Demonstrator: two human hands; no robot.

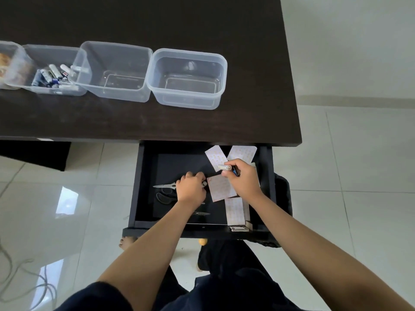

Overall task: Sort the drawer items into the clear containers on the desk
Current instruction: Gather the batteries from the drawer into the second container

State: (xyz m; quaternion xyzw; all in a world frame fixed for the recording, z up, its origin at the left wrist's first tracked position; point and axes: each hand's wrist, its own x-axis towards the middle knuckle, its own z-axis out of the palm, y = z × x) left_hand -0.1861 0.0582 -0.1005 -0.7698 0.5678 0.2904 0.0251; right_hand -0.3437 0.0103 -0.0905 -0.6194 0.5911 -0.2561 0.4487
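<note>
The black drawer [143, 187] stands pulled out under the dark desk [157, 122]. My right hand [243, 179] is closed on a silver battery [224, 167] above several pale paper sheets [221, 187]. Over the drawer's middle, my left hand [190, 188] is curled around a small pale item that is mostly hidden. Scissors [165, 195] and pointed metal pliers [164, 185] lie just left of that hand. On the desk stand two empty clear containers [188, 79] [116, 71], one with batteries [52, 74] and a part-visible one [9, 66] at the far left.
A small metal tool [202, 213] and a stack of small boxes [240, 227] lie near the drawer's front. A grey cable [27, 286] loops on the tiled floor at the left. My bare foot [128, 241] shows under the drawer front.
</note>
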